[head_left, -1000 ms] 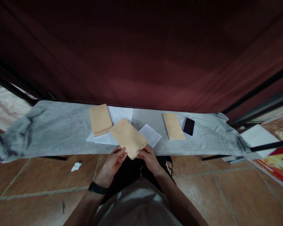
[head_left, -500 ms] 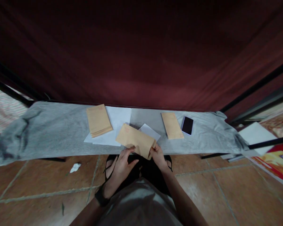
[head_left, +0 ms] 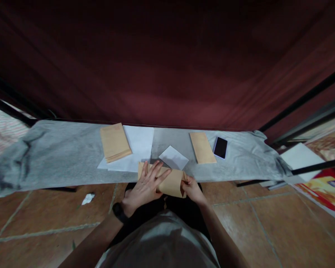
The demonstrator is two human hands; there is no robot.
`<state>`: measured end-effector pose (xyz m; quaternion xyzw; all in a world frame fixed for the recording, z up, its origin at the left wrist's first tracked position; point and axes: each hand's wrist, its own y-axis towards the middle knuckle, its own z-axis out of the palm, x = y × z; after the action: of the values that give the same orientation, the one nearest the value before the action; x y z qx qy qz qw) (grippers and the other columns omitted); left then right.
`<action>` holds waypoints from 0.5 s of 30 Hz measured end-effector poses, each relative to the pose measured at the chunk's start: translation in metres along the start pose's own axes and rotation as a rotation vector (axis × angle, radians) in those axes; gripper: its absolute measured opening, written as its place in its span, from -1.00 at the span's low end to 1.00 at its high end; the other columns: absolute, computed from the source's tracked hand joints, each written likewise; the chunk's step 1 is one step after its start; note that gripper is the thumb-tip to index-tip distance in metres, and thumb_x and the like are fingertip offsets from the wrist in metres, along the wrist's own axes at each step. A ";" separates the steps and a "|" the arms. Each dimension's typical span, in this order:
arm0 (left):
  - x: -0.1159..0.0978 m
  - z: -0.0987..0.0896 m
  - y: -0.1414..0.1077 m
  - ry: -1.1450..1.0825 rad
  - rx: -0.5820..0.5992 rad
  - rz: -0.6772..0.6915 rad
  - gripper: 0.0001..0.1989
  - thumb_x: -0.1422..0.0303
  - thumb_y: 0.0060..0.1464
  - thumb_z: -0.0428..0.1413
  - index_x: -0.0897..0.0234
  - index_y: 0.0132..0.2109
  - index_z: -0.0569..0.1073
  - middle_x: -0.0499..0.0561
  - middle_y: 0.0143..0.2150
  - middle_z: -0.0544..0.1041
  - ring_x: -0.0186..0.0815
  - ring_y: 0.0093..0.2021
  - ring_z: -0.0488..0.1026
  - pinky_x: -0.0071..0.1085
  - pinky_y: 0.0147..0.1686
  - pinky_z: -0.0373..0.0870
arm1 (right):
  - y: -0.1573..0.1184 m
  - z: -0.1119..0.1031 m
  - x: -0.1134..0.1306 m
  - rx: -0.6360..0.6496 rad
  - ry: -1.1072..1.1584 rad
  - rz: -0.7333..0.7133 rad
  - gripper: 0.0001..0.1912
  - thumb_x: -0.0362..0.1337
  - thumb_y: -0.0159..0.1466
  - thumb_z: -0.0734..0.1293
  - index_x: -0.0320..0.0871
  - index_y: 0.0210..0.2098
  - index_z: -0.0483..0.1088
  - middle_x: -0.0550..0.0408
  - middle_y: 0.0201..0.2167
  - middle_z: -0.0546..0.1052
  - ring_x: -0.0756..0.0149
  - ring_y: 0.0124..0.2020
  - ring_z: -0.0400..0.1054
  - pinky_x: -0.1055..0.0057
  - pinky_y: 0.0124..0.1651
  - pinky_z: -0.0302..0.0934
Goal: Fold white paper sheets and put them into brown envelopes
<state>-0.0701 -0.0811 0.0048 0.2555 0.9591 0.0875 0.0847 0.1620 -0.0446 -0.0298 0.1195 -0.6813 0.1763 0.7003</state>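
A brown paper envelope [head_left: 171,183] lies at the front edge of the cloth-covered bench, over my lap. My right hand [head_left: 192,189] pinches its right end, where the paper gapes a little. My left hand [head_left: 148,185] rests on the left part of the envelope with its fingers spread out over the paper, covering much of that side. Just beyond the envelope lies a folded white paper [head_left: 173,157]. To the left, a stack of brown envelopes [head_left: 115,142] sits on white sheets [head_left: 141,139]. Another brown envelope [head_left: 203,148] lies to the right.
A phone [head_left: 220,147] lies right of the single envelope. Grey cloth [head_left: 67,156] covers the narrow bench, and a dark red curtain [head_left: 167,74] hangs behind it. Black metal bars slant in at both sides. Crumpled white paper [head_left: 88,198] is on the tiled floor.
My left hand has moved up from the envelope's near edge onto its top, fingers now spread. The envelope has turned straighter and come nearer me, baring more of the folded white paper.
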 end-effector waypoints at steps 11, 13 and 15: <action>-0.016 0.015 -0.010 -0.031 0.028 -0.133 -0.02 0.21 0.00 0.24 0.22 0.47 -0.03 0.29 0.37 0.21 0.09 0.40 0.10 0.16 0.39 -0.17 | -0.018 -0.021 -0.003 -0.458 -0.301 -0.061 -0.71 -0.14 0.27 0.28 -0.13 -0.09 0.48 -0.06 -0.13 0.59 0.17 -0.10 0.49 0.23 0.04 0.36; -0.020 0.019 -0.010 -0.045 0.026 -0.151 0.00 0.20 -0.02 0.25 0.24 0.47 -0.04 0.31 0.38 0.20 0.11 0.41 0.08 0.15 0.39 -0.15 | -0.028 -0.025 0.001 -0.453 -0.271 -0.048 -0.69 -0.10 0.31 0.25 -0.13 -0.12 0.49 -0.06 -0.15 0.60 0.17 -0.13 0.50 0.22 0.01 0.38; -0.025 0.022 -0.011 -0.062 0.027 -0.142 0.02 0.20 -0.04 0.27 0.23 0.47 -0.03 0.33 0.39 0.17 0.14 0.41 0.07 0.18 0.38 -0.14 | -0.037 -0.027 0.006 -0.355 -0.209 0.002 -0.67 -0.07 0.31 0.24 -0.11 -0.11 0.51 -0.05 -0.15 0.62 0.16 -0.13 0.51 0.20 0.01 0.39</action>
<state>-0.0491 -0.1005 -0.0161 0.1904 0.9729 0.0604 0.1168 0.2020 -0.0662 -0.0228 0.0111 -0.7708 0.0410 0.6356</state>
